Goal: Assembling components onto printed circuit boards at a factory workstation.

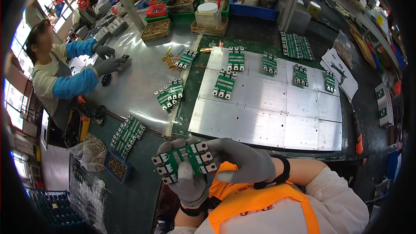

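Note:
Close in front of my body is a green circuit board (pixel 190 159) with silver metal terminals along two sides. My left hand (pixel 190 188), in a grey glove, grips it from below with the thumb across its face. At the board's right edge, my grey-gloved right hand (pixel 251 162) has its fingers against the terminals; their tips are partly hidden behind it. Beyond my hands lie joined silver metal plates (pixel 260 121) on a green mat. Several similar boards stand on them, one being this board (pixel 224 83). Two more boards (pixel 169 93) overlap left of the plates.
A co-worker (pixel 52 71) with blue sleeves and gloves handles a small dark part at the left. Near my left arm are a blue bin of small brass-coloured parts (pixel 117 167) and a group of boards (pixel 127 135). Papers (pixel 342 71) lie right; a white tub (pixel 207 14) stands at the back.

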{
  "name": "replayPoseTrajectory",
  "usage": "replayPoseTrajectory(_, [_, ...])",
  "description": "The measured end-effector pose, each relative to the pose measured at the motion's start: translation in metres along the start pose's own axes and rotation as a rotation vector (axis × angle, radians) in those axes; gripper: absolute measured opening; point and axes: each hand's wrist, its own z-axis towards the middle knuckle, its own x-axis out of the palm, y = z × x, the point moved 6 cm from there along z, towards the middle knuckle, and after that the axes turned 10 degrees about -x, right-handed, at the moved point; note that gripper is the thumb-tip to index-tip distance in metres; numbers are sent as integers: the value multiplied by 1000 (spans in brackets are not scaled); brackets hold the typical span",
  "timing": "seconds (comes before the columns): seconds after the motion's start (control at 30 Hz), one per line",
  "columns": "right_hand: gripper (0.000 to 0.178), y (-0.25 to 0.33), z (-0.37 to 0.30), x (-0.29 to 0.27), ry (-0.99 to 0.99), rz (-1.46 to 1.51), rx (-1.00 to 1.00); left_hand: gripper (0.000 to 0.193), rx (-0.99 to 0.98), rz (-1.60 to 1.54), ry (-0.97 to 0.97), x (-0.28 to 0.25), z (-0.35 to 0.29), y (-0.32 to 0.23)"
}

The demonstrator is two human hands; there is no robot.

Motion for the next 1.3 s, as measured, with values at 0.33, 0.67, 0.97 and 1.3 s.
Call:
replayPoseTrajectory(0.33, [54,-6,-5,-16,-53,-188,20,49,-73,50,-31,-6,-1,10])
replayPoseTrajectory(0.67, [38,-25,-67,-103,-425,-16,495,88,-366,403,246,-11,15,77])
replayPoseTrajectory(0.97, [30,-39,-95,-207,-1024,190,244,54,-179,840,-28,-59,58,70])
replayPoseTrajectory(1.3, [44,0,-97,-206,-711,-688,443,64,-398,1534,-395,-155,180,52])
